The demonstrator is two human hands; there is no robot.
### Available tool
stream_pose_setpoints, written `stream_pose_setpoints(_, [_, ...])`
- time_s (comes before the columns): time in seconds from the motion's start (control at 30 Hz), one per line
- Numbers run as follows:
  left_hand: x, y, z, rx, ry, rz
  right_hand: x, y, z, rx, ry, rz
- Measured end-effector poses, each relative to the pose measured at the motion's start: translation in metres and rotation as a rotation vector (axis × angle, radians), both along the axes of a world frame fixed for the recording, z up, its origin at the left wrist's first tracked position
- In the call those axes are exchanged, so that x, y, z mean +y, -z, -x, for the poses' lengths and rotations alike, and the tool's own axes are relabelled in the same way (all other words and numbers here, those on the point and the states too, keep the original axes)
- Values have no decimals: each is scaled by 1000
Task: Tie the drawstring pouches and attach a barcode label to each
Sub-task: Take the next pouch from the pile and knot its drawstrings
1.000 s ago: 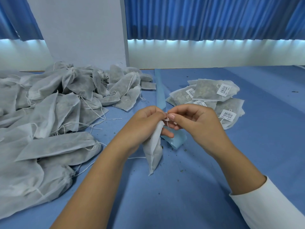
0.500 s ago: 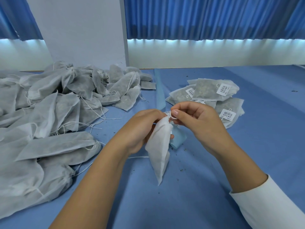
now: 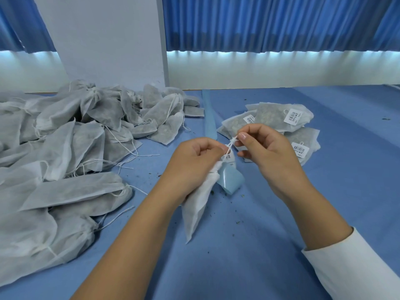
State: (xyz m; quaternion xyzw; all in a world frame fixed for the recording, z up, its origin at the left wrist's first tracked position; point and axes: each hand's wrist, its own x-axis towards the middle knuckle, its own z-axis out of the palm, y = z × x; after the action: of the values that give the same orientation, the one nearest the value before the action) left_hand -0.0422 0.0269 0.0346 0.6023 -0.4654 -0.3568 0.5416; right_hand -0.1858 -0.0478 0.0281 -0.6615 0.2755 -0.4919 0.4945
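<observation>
Pouch [image 3: 198, 204] hangs from the left hand [image 3: 194, 163], fingers curled round its neck; the right hand [image 3: 268, 150] pinches its drawstring [image 3: 231, 145] taut.

This looks like a hand-packing workroom. A wide table covered in plain blue cloth [image 3: 238, 267] fills the lower frame. A large heap of grey-white non-woven drawstring pouches [image 3: 65, 148] sprawls at the left, and a small stack of pouches bearing white barcode labels [image 3: 270, 118] lies right of centre. Pleated blue curtains [image 3: 270, 22] hang along the top, above a bare white wall [image 3: 259, 70].
</observation>
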Motion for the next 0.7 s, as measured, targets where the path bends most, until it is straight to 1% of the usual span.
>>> stream_pose_setpoints(0.27, [-5, 7, 16, -94, -48, 57, -3, 1, 0, 1, 80, 67])
stream_pose_setpoints(0.4, [-8, 8, 19, -127, -56, 76, -3, 4, -1, 90, 229, 195])
stream_pose_setpoints(0.5, [-9, 8, 21, -159, -64, 97, -2, 5, -3, 107, 309, 263])
stream_pose_setpoints(0.7, [-13, 8, 21, -163, -71, 125, -1, 5, -4, 112, 357, 280])
